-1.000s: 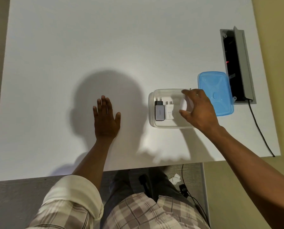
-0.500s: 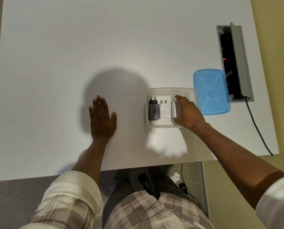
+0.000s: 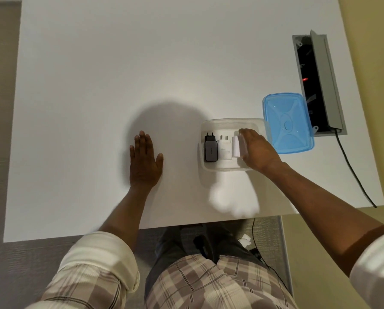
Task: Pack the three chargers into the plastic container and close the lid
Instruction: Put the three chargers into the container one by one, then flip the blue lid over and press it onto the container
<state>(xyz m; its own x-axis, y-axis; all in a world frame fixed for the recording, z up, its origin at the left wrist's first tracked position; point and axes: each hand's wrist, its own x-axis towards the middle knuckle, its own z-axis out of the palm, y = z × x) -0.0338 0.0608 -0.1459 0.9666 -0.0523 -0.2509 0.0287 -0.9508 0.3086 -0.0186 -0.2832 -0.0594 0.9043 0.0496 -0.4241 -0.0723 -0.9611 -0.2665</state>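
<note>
A clear plastic container [image 3: 231, 122] stands on the white table, right of centre. Inside it a black charger [image 3: 210, 149] lies at the left and a white charger [image 3: 224, 149] lies beside it. My right hand [image 3: 259, 151] reaches into the container's right part and grips a third, white charger [image 3: 236, 146], held against the middle one. The blue lid [image 3: 287, 123] lies flat on the table, touching the container's right side. My left hand [image 3: 144, 160] rests flat on the table, fingers spread, well left of the container.
An open grey cable box [image 3: 320, 83] with a red light is set into the table at the far right, behind the lid. A black cable [image 3: 354, 172] runs from it over the table's front edge. My lap is below that edge.
My right hand dropped from above the container's right rim down into it, bringing the third white charger beside the other two. The left hand stayed flat.
</note>
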